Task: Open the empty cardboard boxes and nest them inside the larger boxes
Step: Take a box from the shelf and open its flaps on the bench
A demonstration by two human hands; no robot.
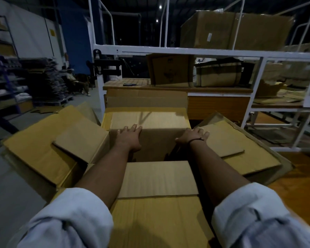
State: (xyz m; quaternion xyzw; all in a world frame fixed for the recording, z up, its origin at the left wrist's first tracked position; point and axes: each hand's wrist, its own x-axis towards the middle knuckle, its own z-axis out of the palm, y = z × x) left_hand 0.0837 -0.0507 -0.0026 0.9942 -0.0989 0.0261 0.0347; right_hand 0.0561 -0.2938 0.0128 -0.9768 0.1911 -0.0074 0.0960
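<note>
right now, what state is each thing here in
inner box: open, flaps folded out, sitting inside the larger box
larger box: open, flaps splayed outward
left hand: fingers straight, flat on the inner box's far wall
right hand: fingers spread, on the inner box's right flap
box on top shelf: closed
box on bench: folded flat, standing upright

Dim warehouse, white metal rack (pixel 186 50), wooden shelf (pixel 177 89), grey floor (pixel 11 194), blue wall (pixel 73 33)

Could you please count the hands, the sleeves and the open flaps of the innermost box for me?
Hands: 2
Sleeves: 2
Flaps: 4
Total: 8
</note>
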